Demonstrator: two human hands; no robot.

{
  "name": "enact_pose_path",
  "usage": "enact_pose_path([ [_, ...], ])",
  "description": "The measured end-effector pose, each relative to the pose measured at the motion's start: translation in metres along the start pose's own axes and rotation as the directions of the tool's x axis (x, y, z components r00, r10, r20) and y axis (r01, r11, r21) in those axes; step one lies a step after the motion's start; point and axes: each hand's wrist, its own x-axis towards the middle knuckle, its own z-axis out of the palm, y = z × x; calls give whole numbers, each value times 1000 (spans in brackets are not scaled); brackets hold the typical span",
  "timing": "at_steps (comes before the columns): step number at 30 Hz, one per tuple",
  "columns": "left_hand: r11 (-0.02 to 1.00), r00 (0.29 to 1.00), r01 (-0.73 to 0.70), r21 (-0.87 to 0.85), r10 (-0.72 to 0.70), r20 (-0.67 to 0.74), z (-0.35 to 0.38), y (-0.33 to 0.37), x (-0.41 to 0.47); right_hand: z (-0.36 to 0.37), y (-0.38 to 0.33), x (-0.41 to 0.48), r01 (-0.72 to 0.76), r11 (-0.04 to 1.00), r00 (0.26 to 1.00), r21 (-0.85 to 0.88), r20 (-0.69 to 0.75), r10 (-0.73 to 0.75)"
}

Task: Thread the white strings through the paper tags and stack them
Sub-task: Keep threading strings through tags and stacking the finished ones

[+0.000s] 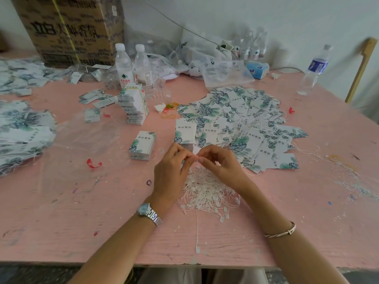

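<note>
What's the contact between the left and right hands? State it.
Touching. The head view shows the left hand and right hand meeting at their fingertips, with no gap between them, above the strings.

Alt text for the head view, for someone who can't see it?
The left hand and right hand meet fingertip to fingertip, seemingly pinching one of the white strings heaped beneath them. Leaf-print paper tags lie scattered beyond on the pink table.

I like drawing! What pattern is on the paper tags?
Green and blue leaves on white paper tags, head view.
</note>
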Motion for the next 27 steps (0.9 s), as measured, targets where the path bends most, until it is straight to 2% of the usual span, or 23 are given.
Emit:
enact_pose_path([
  [3, 1000, 1000, 5, 10, -5, -21, 1, 0, 1, 0, 2, 0, -23, 1000, 1000, 3, -13, 23],
  [6, 999, 993, 27, 36, -23, -116, 1, -1, 3, -1, 6, -1, -95, 992, 993, 78, -70, 100],
  [10, 976, 974, 13, 219, 37, -223, 1, -10, 9, -5, 6, 0, -130, 977, 979, 171, -137, 154],
  [16, 911, 988, -45, 410, 102, -117, -4, -23, 20, -5, 6, 0, -133, 979, 975, 157, -156, 158],
  [22, 881, 972, -110, 460, 193, -137, -11, -28, 25, -5, 8, 0, -124, 978, 975, 168, -162, 151],
  [27, 900, 964, -126, 418, 211, -162, -11, -30, 25, -5, 8, 0, -117, 981, 976, 152, -166, 142],
])
